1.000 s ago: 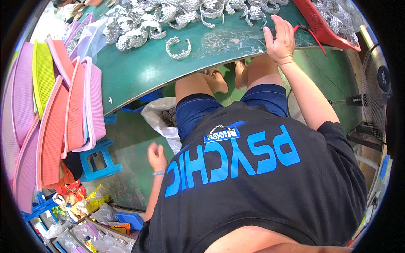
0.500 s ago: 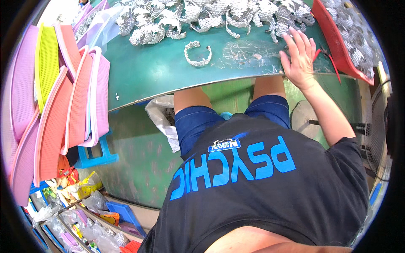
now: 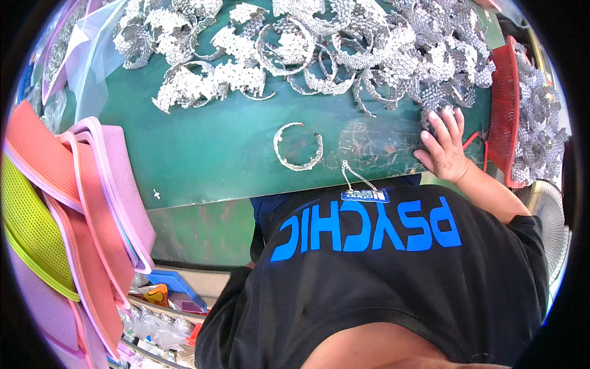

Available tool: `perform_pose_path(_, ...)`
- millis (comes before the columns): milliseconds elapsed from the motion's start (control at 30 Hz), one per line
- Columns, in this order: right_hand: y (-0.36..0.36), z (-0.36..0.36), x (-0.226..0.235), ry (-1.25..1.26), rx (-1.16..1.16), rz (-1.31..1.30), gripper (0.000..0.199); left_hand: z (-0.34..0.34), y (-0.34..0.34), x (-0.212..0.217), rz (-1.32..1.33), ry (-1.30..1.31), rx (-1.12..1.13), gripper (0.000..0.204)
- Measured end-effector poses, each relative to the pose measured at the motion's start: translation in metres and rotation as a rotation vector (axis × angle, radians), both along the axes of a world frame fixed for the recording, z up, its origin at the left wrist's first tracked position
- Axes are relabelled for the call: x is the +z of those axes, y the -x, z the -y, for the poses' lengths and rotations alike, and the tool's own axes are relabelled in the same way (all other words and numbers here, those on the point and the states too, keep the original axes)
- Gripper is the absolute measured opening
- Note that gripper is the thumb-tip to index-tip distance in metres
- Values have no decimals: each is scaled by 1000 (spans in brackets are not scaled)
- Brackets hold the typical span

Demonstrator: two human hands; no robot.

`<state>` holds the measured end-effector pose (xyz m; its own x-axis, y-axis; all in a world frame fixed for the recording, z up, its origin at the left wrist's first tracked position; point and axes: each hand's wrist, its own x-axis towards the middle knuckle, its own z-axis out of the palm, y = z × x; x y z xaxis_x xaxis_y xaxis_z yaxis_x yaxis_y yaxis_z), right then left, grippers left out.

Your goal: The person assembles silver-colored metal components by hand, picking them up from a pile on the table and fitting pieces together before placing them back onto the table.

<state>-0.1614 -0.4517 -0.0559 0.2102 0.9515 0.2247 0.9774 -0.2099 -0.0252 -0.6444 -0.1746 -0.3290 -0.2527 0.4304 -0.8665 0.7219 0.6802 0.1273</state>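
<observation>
One right hand (image 3: 444, 147) flat, fingers spread, beside silver open-ring headband (image 3: 297, 147); left hand unseen.

Left hand gone from view, lowered beside the thigh a second ago, right hand (image 3: 444, 146) now flat on the green counter (image 3: 203, 154) beside the silver pile (image 3: 393, 49), single open silver band (image 3: 297, 147) nearer, left of that hand.

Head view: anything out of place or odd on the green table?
One silver curved piece lies alone near the table's front edge, apart from the big heap. The right hand rests flat beside it. Nothing looks spilled or damaged.
</observation>
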Motion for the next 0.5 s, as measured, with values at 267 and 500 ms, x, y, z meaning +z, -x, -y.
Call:
perform_pose_path(267, 4, 4, 0, -80, 26, 85, 49, -21, -28, -10, 17, -46, -5, 38)
perform_pose_path(500, 42, -18, 15, -292, -117, 192, 63, -90, -73, -10, 276, -110, -320, 40)
